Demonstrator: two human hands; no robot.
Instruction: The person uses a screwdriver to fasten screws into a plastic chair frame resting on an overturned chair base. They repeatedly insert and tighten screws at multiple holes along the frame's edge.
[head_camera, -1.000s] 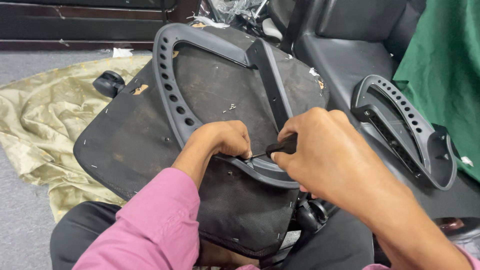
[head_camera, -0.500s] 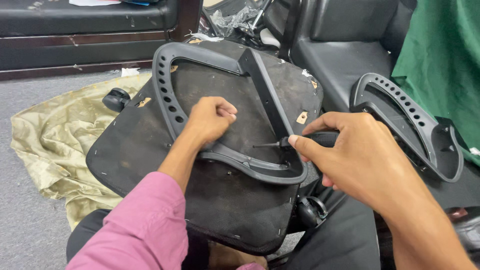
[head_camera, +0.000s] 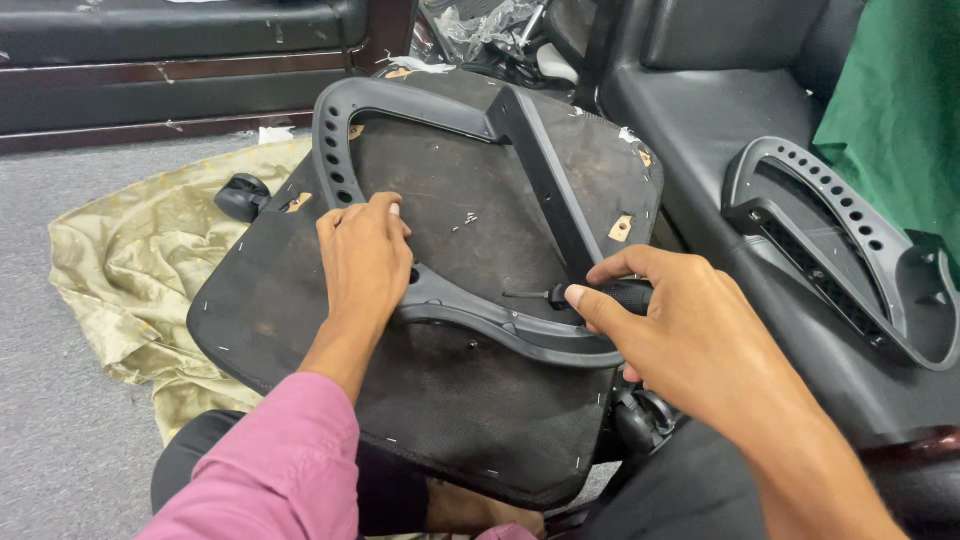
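While you kneel over it: the upturned chair seat (head_camera: 440, 400) lies across your lap, underside up.
Armrest: the black perforated armrest frame (head_camera: 480, 310) lies on the seat's underside.
Right hand: your right hand (head_camera: 690, 340) is closed around the black screwdriver (head_camera: 590, 296), its tip pointing left at the frame's lower bar.
Left hand: your left hand (head_camera: 365, 260) presses flat, fingers together, on the frame's left curve.
Nearby: a second armrest (head_camera: 850, 250) rests on the black sofa (head_camera: 720, 130); yellow cloth (head_camera: 130, 260) covers the floor.
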